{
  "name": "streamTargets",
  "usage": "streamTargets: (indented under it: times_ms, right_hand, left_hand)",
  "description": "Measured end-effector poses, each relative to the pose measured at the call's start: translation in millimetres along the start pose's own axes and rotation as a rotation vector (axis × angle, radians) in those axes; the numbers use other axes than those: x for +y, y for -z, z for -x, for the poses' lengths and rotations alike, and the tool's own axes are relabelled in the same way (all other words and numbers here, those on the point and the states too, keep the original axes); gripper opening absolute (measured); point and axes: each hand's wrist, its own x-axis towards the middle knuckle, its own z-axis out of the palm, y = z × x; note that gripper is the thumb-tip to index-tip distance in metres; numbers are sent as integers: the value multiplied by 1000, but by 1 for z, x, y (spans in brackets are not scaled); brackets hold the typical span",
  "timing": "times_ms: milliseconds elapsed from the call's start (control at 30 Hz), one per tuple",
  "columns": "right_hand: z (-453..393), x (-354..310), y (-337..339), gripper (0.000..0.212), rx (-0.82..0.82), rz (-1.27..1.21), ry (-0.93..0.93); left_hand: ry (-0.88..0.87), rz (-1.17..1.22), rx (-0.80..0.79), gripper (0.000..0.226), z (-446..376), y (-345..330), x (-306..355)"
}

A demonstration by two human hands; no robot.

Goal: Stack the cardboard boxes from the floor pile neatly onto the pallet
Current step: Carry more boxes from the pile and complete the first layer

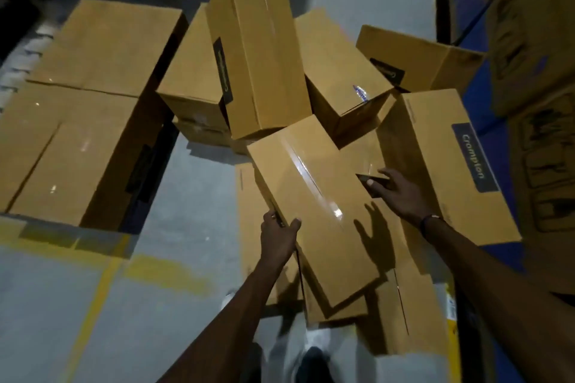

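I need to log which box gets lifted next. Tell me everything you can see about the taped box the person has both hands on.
The taped box is a long, plain brown cardboard carton, closed, with glossy clear tape running along its top seam. It lies tilted on top of other boxes in the floor pile, one end pointing toward the person. The left hand grips its near left edge, thumb on top; the right hand reaches over its far right edge, beside the Crompton-labelled box.

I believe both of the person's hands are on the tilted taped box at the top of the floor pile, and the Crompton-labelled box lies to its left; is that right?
Not quite: the head view shows the Crompton-labelled box lying to the right of the tilted taped box, not the left. The left hand and right hand are indeed on it.
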Motion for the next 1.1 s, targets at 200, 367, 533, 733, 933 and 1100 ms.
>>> streamTargets:
  times_ms: [200, 367, 533, 733, 933, 1100]
  right_hand:
    - [-92, 57, -53, 63, -94, -25, 5]
    - [-131, 92, -95, 74, -137, -29, 13]
    - [-129, 94, -103, 74, -91, -26, 33]
    - [-78, 51, -92, 74, -70, 20, 103]
    - [17, -52, -85, 73, -36, 80, 236]
    - [100, -171, -112, 73, -35, 76, 394]
  left_hand:
    - [78, 111, 68, 99, -78, -65, -55]
    - [64, 182, 59, 104, -122, -89, -90]
    - [36, 204, 44, 106, -123, -88, -97]
    - [31, 214, 55, 102, -77, -44, -86]
    - [-10, 257, 157, 99, 6, 65, -62]
    - [-72, 298, 262, 101, 69, 198, -49]
